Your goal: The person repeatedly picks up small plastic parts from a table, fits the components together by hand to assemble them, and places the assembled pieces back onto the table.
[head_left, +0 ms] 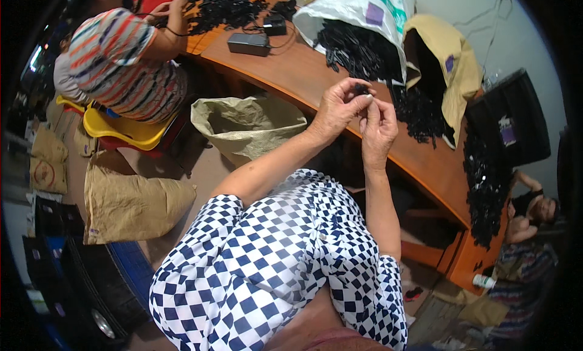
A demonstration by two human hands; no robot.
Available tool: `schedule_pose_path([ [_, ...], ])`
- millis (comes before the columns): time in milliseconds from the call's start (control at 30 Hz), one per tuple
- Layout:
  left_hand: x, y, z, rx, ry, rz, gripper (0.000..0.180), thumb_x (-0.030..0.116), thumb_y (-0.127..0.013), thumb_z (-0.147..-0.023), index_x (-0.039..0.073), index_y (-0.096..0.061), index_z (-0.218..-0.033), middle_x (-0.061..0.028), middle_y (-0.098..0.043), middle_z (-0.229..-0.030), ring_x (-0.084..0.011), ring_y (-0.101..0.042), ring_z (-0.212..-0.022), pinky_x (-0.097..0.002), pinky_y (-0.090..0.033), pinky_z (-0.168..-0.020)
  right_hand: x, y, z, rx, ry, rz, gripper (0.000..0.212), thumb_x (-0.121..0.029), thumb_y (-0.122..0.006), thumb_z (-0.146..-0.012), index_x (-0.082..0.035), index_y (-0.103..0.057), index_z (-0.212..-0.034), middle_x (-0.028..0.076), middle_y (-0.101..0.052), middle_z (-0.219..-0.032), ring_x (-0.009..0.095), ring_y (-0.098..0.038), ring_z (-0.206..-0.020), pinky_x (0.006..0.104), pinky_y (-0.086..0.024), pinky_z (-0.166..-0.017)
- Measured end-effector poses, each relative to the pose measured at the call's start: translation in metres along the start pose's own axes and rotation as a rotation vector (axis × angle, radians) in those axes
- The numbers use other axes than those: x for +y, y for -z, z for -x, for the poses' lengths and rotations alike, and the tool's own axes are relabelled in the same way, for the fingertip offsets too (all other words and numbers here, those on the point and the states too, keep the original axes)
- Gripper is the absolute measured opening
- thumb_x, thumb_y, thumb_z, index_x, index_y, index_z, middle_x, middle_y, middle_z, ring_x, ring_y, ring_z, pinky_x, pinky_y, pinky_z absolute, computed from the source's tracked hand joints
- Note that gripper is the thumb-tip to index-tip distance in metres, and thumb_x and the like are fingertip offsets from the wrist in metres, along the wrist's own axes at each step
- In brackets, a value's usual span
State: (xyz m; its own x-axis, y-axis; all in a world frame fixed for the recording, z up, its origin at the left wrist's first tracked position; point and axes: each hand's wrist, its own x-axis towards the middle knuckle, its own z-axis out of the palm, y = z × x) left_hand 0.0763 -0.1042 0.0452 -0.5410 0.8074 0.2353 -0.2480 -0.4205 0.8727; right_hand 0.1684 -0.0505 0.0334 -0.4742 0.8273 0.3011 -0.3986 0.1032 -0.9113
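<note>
Both hands are raised above the front edge of the brown wooden table, fingertips meeting. Between them is a small black piece [361, 89], too small and too covered to tell its kind. My left hand [335, 110] pinches it between thumb and curled fingers. Pressed close beside it, my right hand [379, 131] has its thumb and fingertips closed on the same piece. Just beyond them, a white sack [355, 8] lies on its side with many thin black pieces [352, 50] spilling from its mouth. More black pieces [419, 117] spill from a tan sack [449, 59] at the right.
An open beige sack [249, 129] stands below the table edge, left of my arms. A black power adapter [248, 44] with a cable lies on the table [279, 62]. At the right end are a black bin [510, 123] and another black heap [486, 187]. Co-workers sit left and right.
</note>
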Motion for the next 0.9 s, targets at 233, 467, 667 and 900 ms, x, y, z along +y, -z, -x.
schedule_pose_path([
  [233,-0.047,-0.005,-0.012,0.055,0.202,-0.088,0.029,0.01,-0.061,-0.089,-0.001,-0.057,-0.115,-0.0052,-0.064,-0.104,-0.0074,-0.057,-0.078,-0.0215,-0.047,-0.068,0.047,0.039,-0.008,0.034,0.029,0.204,0.008,-0.005,-0.053,-0.094,0.001,-0.057,-0.092,0.001,-0.058,-0.075,0.007,-0.057,-0.068,0.0212,-0.048,-0.058],
  [467,-0.073,-0.01,-0.019,0.051,0.343,-0.167,0.026,0.011,-0.059,-0.09,-0.001,-0.058,-0.113,-0.0061,-0.064,-0.104,-0.0101,-0.06,-0.087,-0.0243,-0.05,-0.074,0.061,0.069,-0.009,0.017,-0.105,0.327,0.006,-0.007,-0.055,-0.092,-0.002,-0.057,-0.095,0.006,-0.06,-0.072,0.01,-0.055,-0.059,0.0256,-0.045,-0.051],
  [667,-0.088,0.003,-0.032,-0.009,0.444,-0.086,0.021,0.012,-0.057,-0.091,0.002,-0.058,-0.11,-0.0045,-0.065,-0.102,-0.0068,-0.06,-0.083,-0.0174,-0.048,-0.066,0.048,0.095,-0.02,-0.122,-0.138,0.659,0.027,-0.016,-0.064,-0.087,-0.001,-0.056,-0.108,0.015,-0.063,-0.089,0.022,-0.062,-0.075,0.0322,-0.049,-0.065],
  [900,-0.098,0.002,-0.051,-0.096,0.388,-0.089,0.021,0.009,-0.057,-0.092,-0.001,-0.057,-0.11,-0.0076,-0.064,-0.103,-0.013,-0.062,-0.09,-0.0237,-0.051,-0.08,0.057,0.101,-0.038,-0.159,-0.486,0.189,0.035,-0.022,-0.066,-0.087,0.003,-0.055,-0.109,0.015,-0.064,-0.089,0.019,-0.064,-0.077,0.0293,-0.051,-0.067],
])
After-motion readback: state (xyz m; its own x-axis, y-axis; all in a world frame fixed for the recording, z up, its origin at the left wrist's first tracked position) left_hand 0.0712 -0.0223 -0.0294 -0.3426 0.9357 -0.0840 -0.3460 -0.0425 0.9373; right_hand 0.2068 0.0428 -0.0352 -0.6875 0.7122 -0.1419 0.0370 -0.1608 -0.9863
